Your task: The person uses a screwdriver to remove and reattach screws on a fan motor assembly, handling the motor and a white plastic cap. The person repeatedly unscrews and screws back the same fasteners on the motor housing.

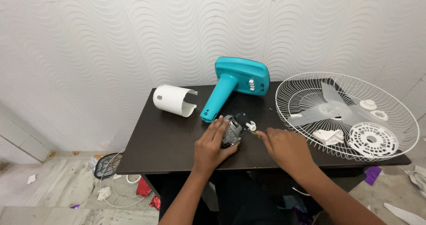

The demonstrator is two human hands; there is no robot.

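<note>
My left hand (212,146) is wrapped around a small grey fan motor (232,131) lying on the dark table (164,140). A white knob (251,127) sticks out of the motor's right side. My right hand (284,146) rests just right of the motor, fingers closed on a thin tool with a yellowish tip (256,135) pointing at the motor. A teal fan stand and base (235,83) lies on its side behind the motor.
A white cylindrical motor cover (174,100) lies at the table's back left. A white wire fan guard (346,114) on the right holds translucent blades and white plastic parts. Another wire guard (116,180) and scraps lie on the floor at left.
</note>
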